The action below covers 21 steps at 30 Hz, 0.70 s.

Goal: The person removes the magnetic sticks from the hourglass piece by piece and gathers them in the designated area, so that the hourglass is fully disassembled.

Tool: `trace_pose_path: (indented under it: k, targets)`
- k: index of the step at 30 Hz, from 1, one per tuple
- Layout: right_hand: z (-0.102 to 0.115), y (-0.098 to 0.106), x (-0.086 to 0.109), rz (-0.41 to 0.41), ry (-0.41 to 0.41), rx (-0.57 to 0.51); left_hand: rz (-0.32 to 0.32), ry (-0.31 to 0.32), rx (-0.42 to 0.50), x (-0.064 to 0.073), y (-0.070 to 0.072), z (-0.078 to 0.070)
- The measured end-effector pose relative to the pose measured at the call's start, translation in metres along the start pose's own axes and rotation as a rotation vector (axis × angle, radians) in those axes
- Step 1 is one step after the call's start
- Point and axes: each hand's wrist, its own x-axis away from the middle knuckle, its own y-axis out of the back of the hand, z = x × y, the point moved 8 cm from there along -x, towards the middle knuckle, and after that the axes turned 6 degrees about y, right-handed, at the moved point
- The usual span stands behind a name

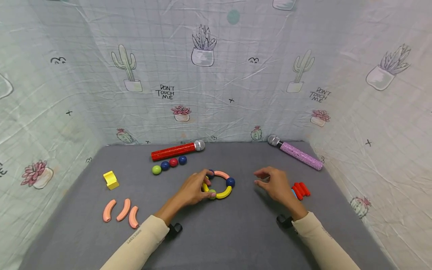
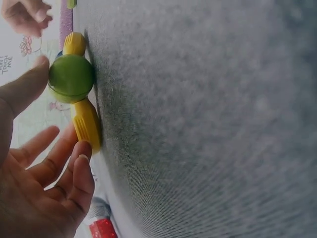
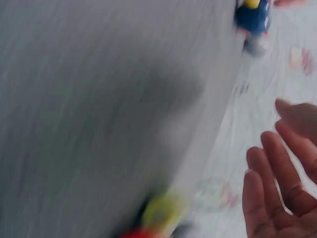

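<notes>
A ring of curved rods and balls (image 1: 224,195) lies on the grey surface, with yellow and pink rods joined by blue and green balls. My left hand (image 1: 194,188) holds its left side, thumb at the green ball (image 2: 71,78) and fingertips by the yellow curved rod (image 2: 86,125). To the right of the ring, my right hand (image 1: 277,184) hovers apart from it, fingers loosely bent and nothing between them. Just beyond that wrist lie several short red rods (image 1: 301,189) and a partly hidden blue piece (image 1: 294,193). The right wrist view is blurred.
A red microphone (image 1: 173,151) lies at the back, with a row of several balls (image 1: 173,162) before it. At back right lies a purple microphone (image 1: 300,154). Pink curved rods (image 1: 124,210) and a yellow block (image 1: 110,180) are on the left. A patterned cloth (image 1: 216,93) rises behind.
</notes>
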Motion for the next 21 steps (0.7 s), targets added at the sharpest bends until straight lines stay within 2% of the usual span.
trace_pose_path:
  k: [3, 7, 13, 18, 21]
  targets:
    - [0.024, -0.021, -0.004, 0.074, 0.045, -0.064, 0.01, -0.027, -0.042, 0.002, 0.0, -0.004]
    - [0.052, -0.052, -0.013, 0.19, 0.12, -0.139, 0.012, -0.08, -0.146, 0.004, -0.004, -0.009]
    - [0.079, -0.089, -0.023, 0.348, 0.23, -0.109, -0.017, -0.126, -0.229, 0.006, -0.006, -0.013]
    - [0.086, -0.101, -0.026, 0.387, 0.266, -0.065, -0.047, -0.148, -0.257, 0.006, -0.006, -0.013]
    - [0.087, -0.102, -0.026, 0.395, 0.253, -0.072, -0.057, -0.163, -0.264, 0.005, -0.005, -0.013]
